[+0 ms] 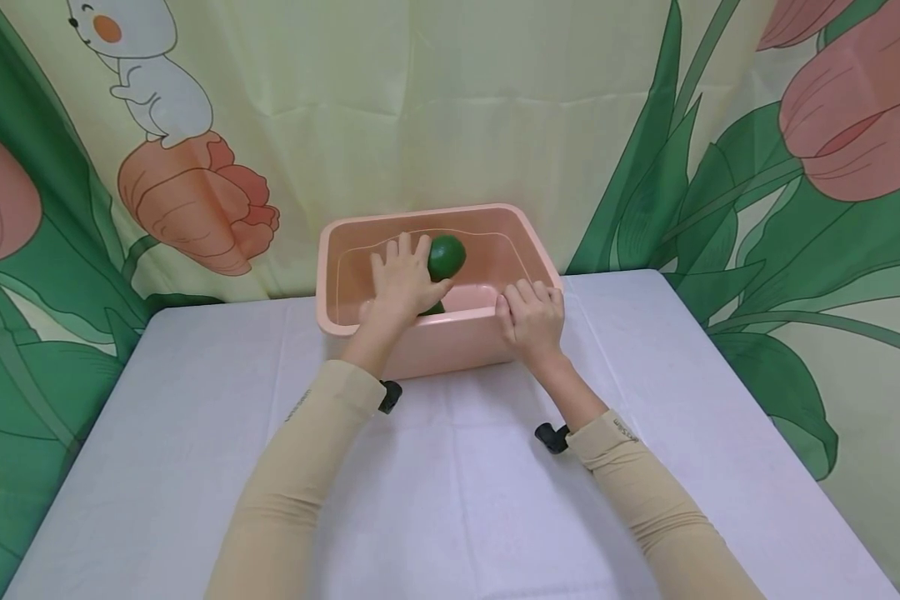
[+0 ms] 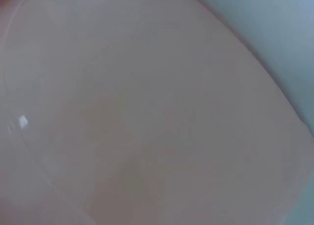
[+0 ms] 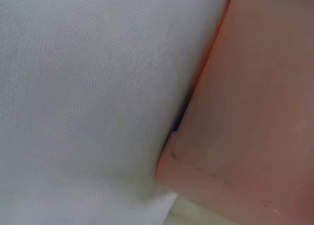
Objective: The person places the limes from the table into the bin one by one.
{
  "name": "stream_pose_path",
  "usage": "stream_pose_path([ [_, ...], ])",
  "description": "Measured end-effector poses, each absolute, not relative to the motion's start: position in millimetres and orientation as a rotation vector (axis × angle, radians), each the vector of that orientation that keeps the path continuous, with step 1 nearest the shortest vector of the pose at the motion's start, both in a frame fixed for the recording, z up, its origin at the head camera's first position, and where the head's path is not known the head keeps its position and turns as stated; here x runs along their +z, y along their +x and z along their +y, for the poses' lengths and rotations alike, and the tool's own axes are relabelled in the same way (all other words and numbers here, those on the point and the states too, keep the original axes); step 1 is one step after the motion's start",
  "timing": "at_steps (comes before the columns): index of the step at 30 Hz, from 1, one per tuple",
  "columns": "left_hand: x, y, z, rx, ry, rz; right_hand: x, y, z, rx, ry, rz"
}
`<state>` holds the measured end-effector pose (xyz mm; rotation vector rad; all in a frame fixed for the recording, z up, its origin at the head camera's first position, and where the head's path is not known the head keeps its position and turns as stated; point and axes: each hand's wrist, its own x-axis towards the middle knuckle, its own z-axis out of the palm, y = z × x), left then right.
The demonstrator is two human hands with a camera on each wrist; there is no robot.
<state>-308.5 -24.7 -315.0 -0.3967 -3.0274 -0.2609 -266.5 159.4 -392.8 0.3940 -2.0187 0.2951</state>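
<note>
A pink plastic bin (image 1: 450, 337) stands toward the back of the table. My left hand (image 1: 401, 282) reaches over its front rim, fingers spread and pointing to the back. A smooth, dark green, rounded thing like an avocado (image 1: 447, 257) shows between the index finger and thumb, inside the bin. More green shows just below the thumb, partly hidden by the hand and rim. My right hand (image 1: 532, 317) grips the front rim near the right corner, fingers curled over it. The bin's wall fills most of the left wrist view and shows in the right wrist view, beside white cloth.
White cloth (image 1: 450, 492) covers the table. Behind it hangs a printed curtain (image 1: 487, 100) with tulips, leaves and a white animal. A small black wrist camera (image 1: 390, 397) sits under the left cuff, another black camera (image 1: 552, 438) beside the right cuff.
</note>
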Motion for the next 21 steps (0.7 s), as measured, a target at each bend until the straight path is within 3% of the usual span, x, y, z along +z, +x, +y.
stream_pose_path([
  [21,-325.0,-309.3,-11.4,-0.187,-0.431,-3.087,-391.8,-264.8,159.3,0.293,0.399,-2.026],
])
